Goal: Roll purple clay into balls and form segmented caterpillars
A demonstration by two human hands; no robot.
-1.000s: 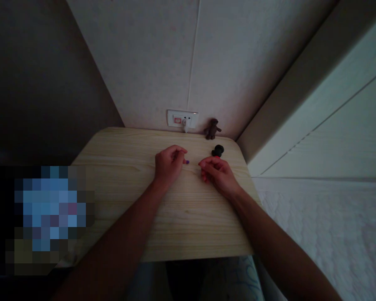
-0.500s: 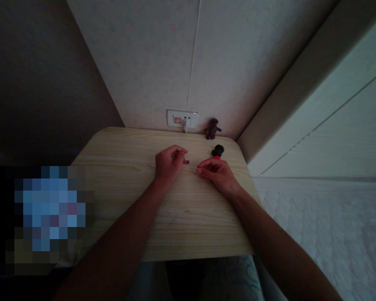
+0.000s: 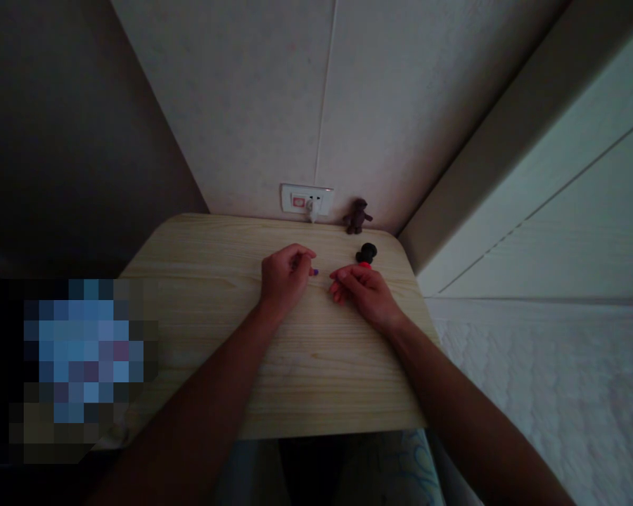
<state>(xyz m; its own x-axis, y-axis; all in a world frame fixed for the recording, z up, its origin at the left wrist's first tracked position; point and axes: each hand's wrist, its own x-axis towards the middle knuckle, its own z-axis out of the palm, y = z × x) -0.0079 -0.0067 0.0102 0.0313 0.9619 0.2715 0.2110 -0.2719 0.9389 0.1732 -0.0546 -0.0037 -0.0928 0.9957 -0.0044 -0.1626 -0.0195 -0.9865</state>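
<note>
Over the bench (image 3: 321, 379), the right hand (image 3: 366, 292) bunches its fingers; whether its grip holds anything, I cannot tell. The left hand (image 3: 288, 275) pinches a purple piece (image 3: 316, 272), end exposed, perhaps for access. Beyond, a black-and-red toy (image 3: 368, 252) sits aside, likely for room.

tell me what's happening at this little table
A person has both bare hands over the wooden table. The left hand appears to hold a small purple-tipped piece at its fingertips. The right hand is beside it, thumb and fingers close together; whether it holds anything is too small to tell. Just beyond the right hand is a black-and-red object, and a brown figure is at the table's back edge.
</note>
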